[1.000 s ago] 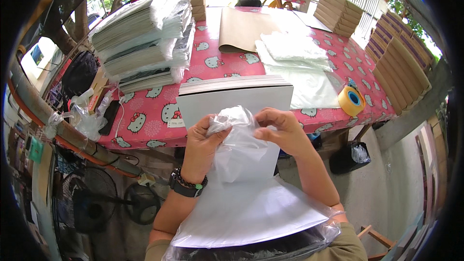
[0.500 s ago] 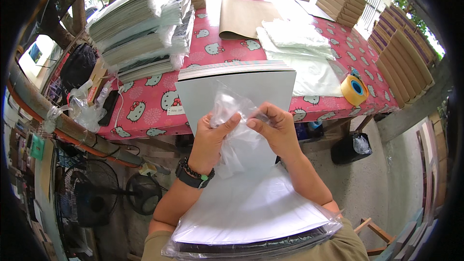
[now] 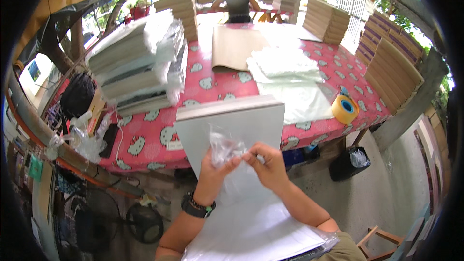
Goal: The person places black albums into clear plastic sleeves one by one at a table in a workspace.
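Between my two hands is a crumpled piece of clear plastic film (image 3: pixel 220 142). My left hand (image 3: pixel 215 173) grips it between thumb and fingers. Pinching the same film from the other side, my right hand (image 3: pixel 267 165) is closed with its fingertips close to the left thumb. Just behind the hands, a stack of white boards (image 3: pixel 232 118) leans at the table's near edge, its layered top edge facing up. Across my lap lies a white sheet stack in clear plastic (image 3: pixel 246 232), beneath my forearms.
The table has a pink patterned cover (image 3: pixel 137 137). On it are tall plastic-wrapped stacks (image 3: pixel 133 63) at left, brown paper (image 3: pixel 237 46), white plastic bags (image 3: pixel 295 99) and a yellow tape roll (image 3: pixel 344 109). A black bin (image 3: pixel 349 163) stands below right. Another person (image 3: pixel 238 2) sits far back.
The view has tilted up, so the table and the far person show lower in the picture. My hands still hold the film, with their fingertips now closer together.
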A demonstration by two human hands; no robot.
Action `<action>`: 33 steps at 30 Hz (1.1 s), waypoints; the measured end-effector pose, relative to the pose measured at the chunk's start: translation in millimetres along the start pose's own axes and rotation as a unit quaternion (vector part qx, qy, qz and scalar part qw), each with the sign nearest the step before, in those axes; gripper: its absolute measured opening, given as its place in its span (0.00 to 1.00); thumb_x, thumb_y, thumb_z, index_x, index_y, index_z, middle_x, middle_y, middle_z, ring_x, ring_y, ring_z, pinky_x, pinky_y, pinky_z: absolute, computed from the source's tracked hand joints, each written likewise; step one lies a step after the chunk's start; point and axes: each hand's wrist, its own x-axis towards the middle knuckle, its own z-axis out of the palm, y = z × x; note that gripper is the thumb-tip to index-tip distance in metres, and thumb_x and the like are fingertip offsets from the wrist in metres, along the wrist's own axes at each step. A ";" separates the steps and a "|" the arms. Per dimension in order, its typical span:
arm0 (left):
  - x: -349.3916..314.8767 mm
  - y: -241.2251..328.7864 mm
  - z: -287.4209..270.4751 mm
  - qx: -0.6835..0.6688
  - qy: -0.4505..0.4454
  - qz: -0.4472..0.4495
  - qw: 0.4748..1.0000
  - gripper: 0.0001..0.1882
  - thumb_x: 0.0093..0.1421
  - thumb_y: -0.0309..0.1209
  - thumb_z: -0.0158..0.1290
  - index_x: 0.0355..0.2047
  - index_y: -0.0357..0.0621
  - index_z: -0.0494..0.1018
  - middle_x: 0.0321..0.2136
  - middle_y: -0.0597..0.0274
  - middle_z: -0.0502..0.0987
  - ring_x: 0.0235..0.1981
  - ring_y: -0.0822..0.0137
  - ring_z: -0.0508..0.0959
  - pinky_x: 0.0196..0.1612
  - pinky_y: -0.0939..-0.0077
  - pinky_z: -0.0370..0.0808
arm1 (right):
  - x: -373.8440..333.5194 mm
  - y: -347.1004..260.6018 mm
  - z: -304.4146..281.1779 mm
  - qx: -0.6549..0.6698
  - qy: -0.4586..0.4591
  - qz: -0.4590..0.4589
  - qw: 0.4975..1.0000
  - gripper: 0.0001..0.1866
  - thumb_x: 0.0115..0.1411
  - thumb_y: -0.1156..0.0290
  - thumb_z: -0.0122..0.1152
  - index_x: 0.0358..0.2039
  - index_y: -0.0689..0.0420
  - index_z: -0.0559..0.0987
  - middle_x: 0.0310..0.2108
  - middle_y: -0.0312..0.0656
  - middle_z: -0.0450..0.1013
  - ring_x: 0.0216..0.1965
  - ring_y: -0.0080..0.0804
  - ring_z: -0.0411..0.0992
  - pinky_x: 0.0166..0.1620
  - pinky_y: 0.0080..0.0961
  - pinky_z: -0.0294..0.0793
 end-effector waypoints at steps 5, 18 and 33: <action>5.3 -8.5 -8.2 0.033 -0.032 -0.028 0.999 0.07 0.53 0.28 0.52 0.31 0.39 0.72 0.26 0.69 0.73 0.28 0.81 0.70 0.32 0.87 0.66 | -2.2 -1.9 0.7 -0.011 -0.022 0.043 0.999 0.09 0.55 0.71 0.53 0.22 0.62 0.71 0.14 0.38 0.63 0.16 0.20 0.58 0.20 0.17 0.58; -1.3 -12.9 -31.7 -0.247 -0.106 -0.105 0.958 0.16 0.51 0.38 0.51 0.36 0.40 0.65 0.22 0.62 0.70 0.28 0.69 0.72 0.34 0.75 0.69 | 5.1 14.2 -9.1 0.194 -0.135 0.080 0.968 0.07 0.58 0.71 0.46 0.29 0.60 0.71 0.27 0.36 0.67 0.28 0.21 0.64 0.33 0.16 0.62; -73.8 9.4 -299.6 0.616 0.425 0.302 0.590 0.13 0.53 0.21 0.37 0.35 0.32 0.69 0.35 0.47 0.71 0.37 0.50 0.70 0.44 0.65 0.65 | -6.5 4.1 -214.5 0.403 0.418 0.080 0.810 0.10 0.58 0.63 0.44 0.25 0.53 0.67 0.19 0.30 0.61 0.15 0.16 0.59 0.20 0.14 0.64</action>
